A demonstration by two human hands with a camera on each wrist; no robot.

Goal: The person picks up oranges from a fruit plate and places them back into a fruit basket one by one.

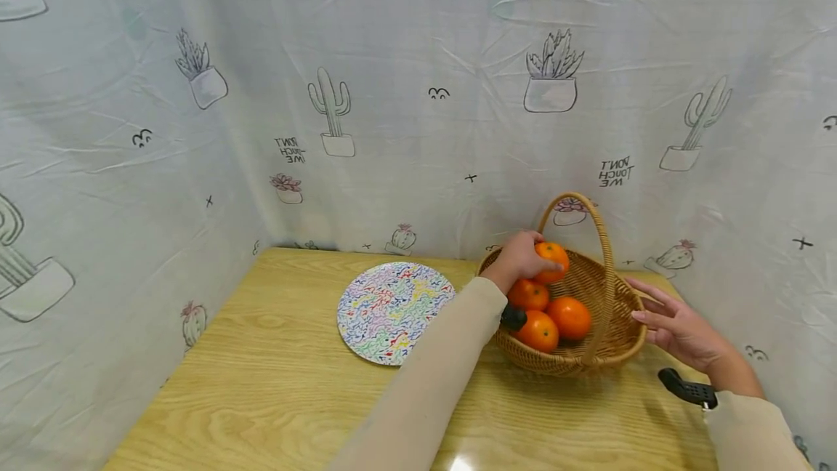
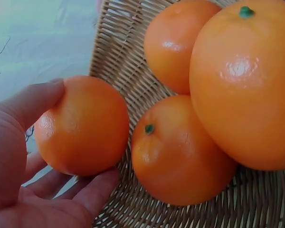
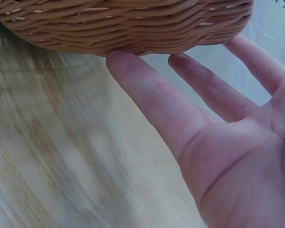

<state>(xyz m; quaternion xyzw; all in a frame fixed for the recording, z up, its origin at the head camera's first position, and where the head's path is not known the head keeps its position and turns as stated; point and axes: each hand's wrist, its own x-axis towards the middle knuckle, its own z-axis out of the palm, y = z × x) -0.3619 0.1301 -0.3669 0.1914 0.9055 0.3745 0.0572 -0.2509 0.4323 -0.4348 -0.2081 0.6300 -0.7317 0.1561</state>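
My left hand (image 1: 521, 259) grips an orange (image 1: 551, 262) over the back left of the wicker basket (image 1: 628, 336). In the left wrist view, the thumb lies on one side of the held orange (image 2: 83, 126) and fingers curl beneath it. Several more oranges rest together in the basket, among them a front orange (image 1: 539, 331) and a right one (image 1: 571, 317); two show green stem ends. At the basket's right end is my right hand (image 1: 686, 333), fingers spread and fairly straight. In the right wrist view, its fingertips (image 3: 123, 59) touch the woven underside of the wall.
A round plate (image 1: 386, 311) with a multicoloured squiggle pattern lies left of the basket on the wooden table (image 1: 281, 384). The basket's tall arched handle (image 1: 607, 260) rises over its middle. Behind and beside the table hangs a cactus-printed cloth (image 1: 418, 129).
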